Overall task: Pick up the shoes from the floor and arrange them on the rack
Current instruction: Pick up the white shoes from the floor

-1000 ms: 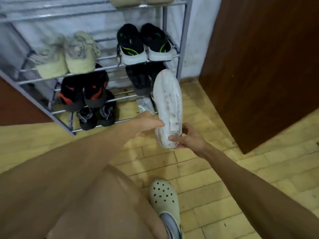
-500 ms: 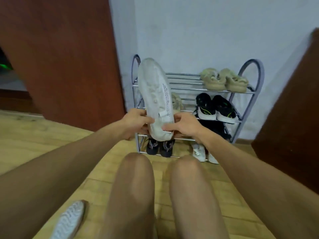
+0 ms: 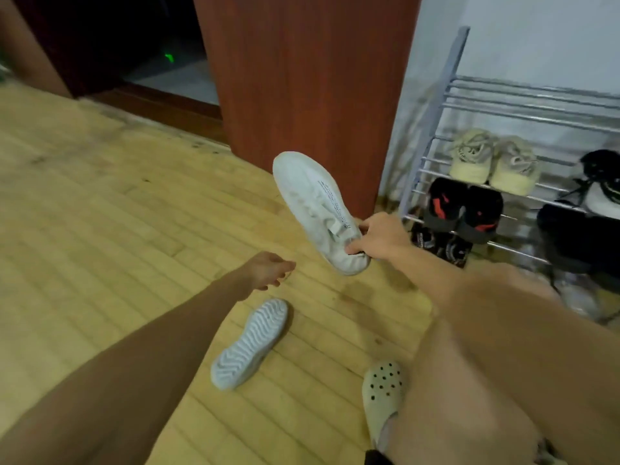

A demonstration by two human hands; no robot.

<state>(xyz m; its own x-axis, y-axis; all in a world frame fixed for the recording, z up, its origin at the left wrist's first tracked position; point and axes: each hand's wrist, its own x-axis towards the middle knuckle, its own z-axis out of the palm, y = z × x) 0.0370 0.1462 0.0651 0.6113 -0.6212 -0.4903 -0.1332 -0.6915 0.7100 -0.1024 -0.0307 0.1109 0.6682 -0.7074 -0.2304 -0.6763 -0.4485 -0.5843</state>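
My right hand (image 3: 380,239) grips a white sneaker (image 3: 315,206) by its heel, holding it in the air with the toe pointing up and left. Its mate, a second white sneaker (image 3: 250,344), lies sole-up on the wooden floor below. My left hand (image 3: 268,275) hovers just above that sneaker, empty, fingers loosely apart. The metal shoe rack (image 3: 432,105) stands at the right against the white wall, with beige sneakers (image 3: 493,159) on one tier and black-and-red shoes (image 3: 463,209) below them.
A brown wooden door panel (image 3: 302,72) stands just left of the rack. A dark doorway (image 3: 134,45) opens at the top left. My foot in a pale perforated clog (image 3: 382,394) rests on the floor at the bottom. Black shoes (image 3: 600,182) fill the rack's right side.
My left hand has let go of the held sneaker and dropped toward the one on the floor. The view swung left, so the rack now sits at the right edge.
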